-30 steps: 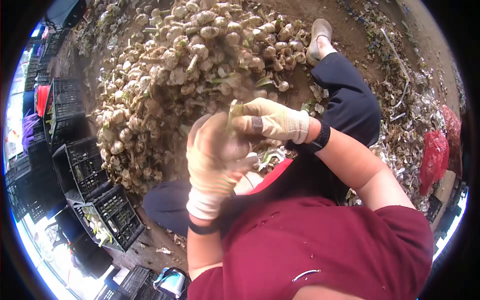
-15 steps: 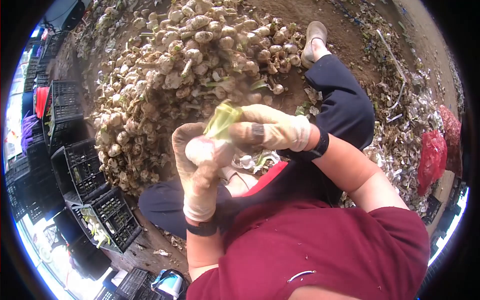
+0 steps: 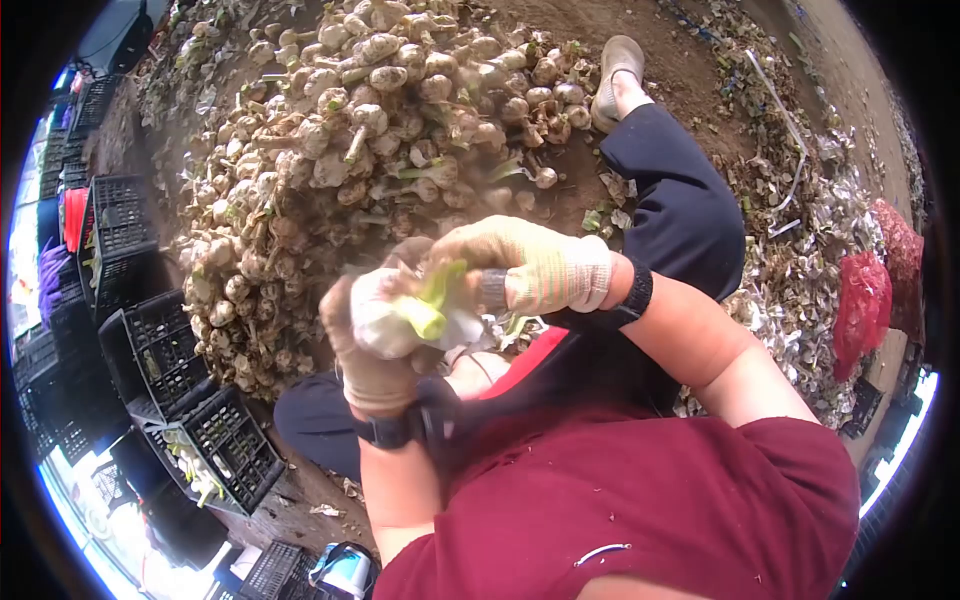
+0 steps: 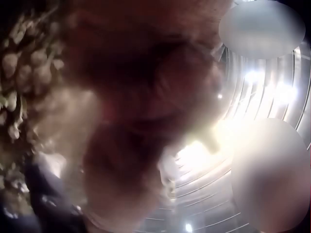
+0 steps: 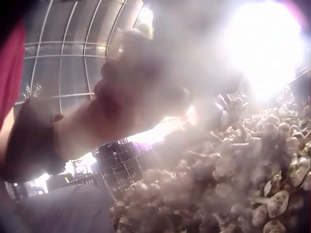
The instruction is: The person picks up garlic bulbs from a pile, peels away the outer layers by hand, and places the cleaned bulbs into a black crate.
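Both hands wear pale knitted gloves and meet over the lap in the head view. My left hand (image 3: 368,375) grips a whitish garlic bulb (image 3: 380,322) from the left and below, its cut green stem (image 3: 430,318) tilted up toward the camera. From the right, my right hand (image 3: 535,262) reaches over with bent fingers and holds the bulb's far side; those fingertips are blurred and partly hidden. Close up, the left wrist view has dark, blurred fingers (image 4: 121,170). Hazy in the right wrist view is the left hand (image 5: 124,90).
A large garlic pile (image 3: 340,150) covers the ground ahead. Black crates (image 3: 235,440) line the left side, one holding trimmed stems (image 3: 190,465). Loose garlic skins (image 3: 800,270) and a red mesh bag (image 3: 862,310) lie right. An outstretched foot (image 3: 618,80) borders the pile.
The bulb, first blurred between the hands, has moved left and turned so its stem end faces up. The pale green leafy stem seen half a second ago now shows as a short stub.
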Demonstrator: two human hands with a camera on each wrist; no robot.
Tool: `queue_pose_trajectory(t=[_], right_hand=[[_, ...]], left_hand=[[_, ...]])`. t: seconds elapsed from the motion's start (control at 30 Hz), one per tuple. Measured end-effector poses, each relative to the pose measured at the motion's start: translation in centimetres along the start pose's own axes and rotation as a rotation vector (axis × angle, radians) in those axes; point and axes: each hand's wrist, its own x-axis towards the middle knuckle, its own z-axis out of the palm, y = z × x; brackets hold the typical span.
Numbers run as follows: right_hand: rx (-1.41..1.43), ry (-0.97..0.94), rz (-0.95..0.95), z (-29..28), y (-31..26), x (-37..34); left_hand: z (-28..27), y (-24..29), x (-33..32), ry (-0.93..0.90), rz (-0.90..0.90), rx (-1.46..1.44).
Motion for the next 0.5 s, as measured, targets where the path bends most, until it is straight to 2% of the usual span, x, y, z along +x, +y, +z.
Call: queue_pose_trajectory(t=[0.03,0.07,0.1,0.13,0.17,0.2,0.23,0.27,0.3,0.33,0.37,0.43,0.47,0.5], right_hand=[[0.0,0.002,-0.002,0.0,-0.3,-0.1],[0.024,0.013,0.042,0.0,-0.9,-0.2],[0.047,0.024,0.087,0.0,-1.4,-0.2],[0.348,0.333,0.197,1.0,-1.6,-0.2],[0.332,0.398,0.18,1.0,-2.0,-0.2],[0.132,0.399,0.181,0.9,-1.7,0.0],[-0.064,0.401,0.185,1.0,-1.1,0.1],[-0.267,0.307,0.137,1.2,0.1,-0.1],[-0.432,0.243,0.003,1.1,0.6,-0.2],[-0.417,0.219,-0.082,1.2,0.8,0.0],[-0.4,0.201,-0.165,1.3,0.9,0.0],[0.075,0.36,0.116,1.7,-1.3,-0.2],[0.132,0.473,0.189,1.5,-1.8,-0.3],[0.044,0.497,0.078,1.0,-0.8,0.3]], left_hand=[[0.2,1.0,0.8,-0.221,-0.531,-0.746],[1.4,1.2,1.1,0.065,-0.468,-0.206],[1.5,1.0,1.2,0.062,-0.467,-0.204],[1.5,0.8,1.4,0.091,-0.372,-0.132],[1.7,0.5,1.4,0.121,-0.277,-0.062],[3.4,0.7,0.8,0.107,-0.139,-0.178],[5.3,1.0,0.8,0.207,-0.18,-0.144],[4.9,0.1,0.4,0.16,-0.029,-0.006],[4.4,-0.9,0.2,0.115,0.128,0.135],[3.4,-0.9,0.1,0.213,0.03,0.134],[2.9,-1.1,-0.1,0.214,0.029,0.139],[2.9,-0.9,0.1,0.209,0.024,0.121],[3.0,-0.9,0.2,0.202,0.018,0.111],[3.3,-0.6,0.3,0.197,0.015,0.112]])
